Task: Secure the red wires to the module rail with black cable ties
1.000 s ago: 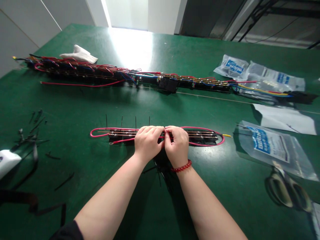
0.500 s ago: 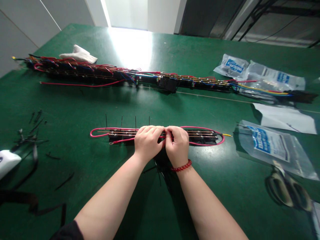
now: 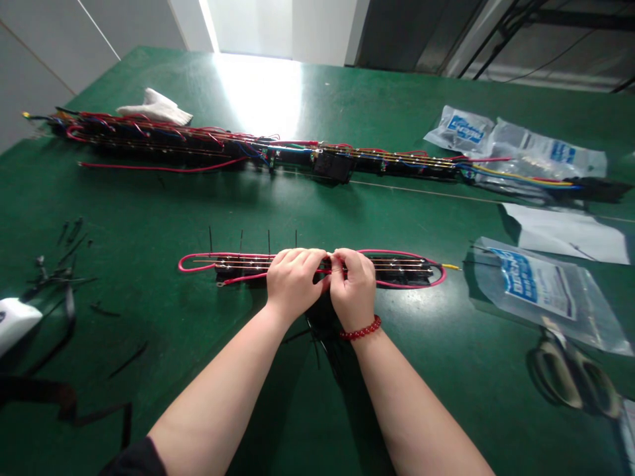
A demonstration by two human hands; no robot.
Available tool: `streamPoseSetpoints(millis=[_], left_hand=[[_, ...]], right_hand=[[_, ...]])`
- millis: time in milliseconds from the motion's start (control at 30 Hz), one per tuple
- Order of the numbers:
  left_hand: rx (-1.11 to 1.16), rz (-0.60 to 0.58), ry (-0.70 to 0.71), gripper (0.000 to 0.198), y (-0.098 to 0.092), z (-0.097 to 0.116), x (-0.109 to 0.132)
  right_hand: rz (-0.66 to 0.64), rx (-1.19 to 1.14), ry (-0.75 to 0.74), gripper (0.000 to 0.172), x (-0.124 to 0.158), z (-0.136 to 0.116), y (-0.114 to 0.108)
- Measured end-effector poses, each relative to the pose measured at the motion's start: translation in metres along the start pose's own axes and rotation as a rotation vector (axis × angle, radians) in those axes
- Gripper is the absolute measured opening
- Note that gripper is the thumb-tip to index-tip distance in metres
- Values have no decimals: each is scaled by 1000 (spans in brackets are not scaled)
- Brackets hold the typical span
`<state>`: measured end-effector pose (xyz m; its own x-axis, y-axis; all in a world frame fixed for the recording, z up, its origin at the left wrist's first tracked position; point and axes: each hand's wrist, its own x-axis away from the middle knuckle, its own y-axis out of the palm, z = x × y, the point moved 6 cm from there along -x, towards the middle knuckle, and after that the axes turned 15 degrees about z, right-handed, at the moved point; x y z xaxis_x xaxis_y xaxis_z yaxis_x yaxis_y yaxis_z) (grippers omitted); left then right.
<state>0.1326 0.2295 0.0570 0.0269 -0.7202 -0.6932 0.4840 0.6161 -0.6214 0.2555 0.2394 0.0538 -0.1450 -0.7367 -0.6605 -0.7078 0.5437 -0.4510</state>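
My left hand [image 3: 294, 284] and right hand [image 3: 353, 289] are clenched together, their fingers [image 3: 307, 259] pinching the red wire [image 3: 208, 254] where it crosses the short harness [image 3: 397, 274], right under my fingertips. Black cable ties [image 3: 269, 242] stand just beyond the fingers. Scissors [image 3: 575, 383] and a plastic bag [image 3: 536, 284] lie well right of them, and a longer harness [image 3: 333, 166] lies farther out.

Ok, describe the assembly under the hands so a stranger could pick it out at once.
On the green work table, two wired assemblies run across. Pick the nearer, shorter one, under the left hand and right hand. Unlike the long multicoloured one beyond it, it has a pink-red wire looping round both ends, with a yellow tip at the right.
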Motion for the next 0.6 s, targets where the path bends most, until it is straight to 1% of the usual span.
streamPoseSetpoints(millis=[267, 600], left_hand=[[-19, -21, 11, 20, -1, 2, -1], [-33, -26, 23, 19, 0, 2, -1]], right_hand=[[-8, 7, -15, 10, 0, -2, 0], [-2, -18, 6, 12, 0, 1, 0]])
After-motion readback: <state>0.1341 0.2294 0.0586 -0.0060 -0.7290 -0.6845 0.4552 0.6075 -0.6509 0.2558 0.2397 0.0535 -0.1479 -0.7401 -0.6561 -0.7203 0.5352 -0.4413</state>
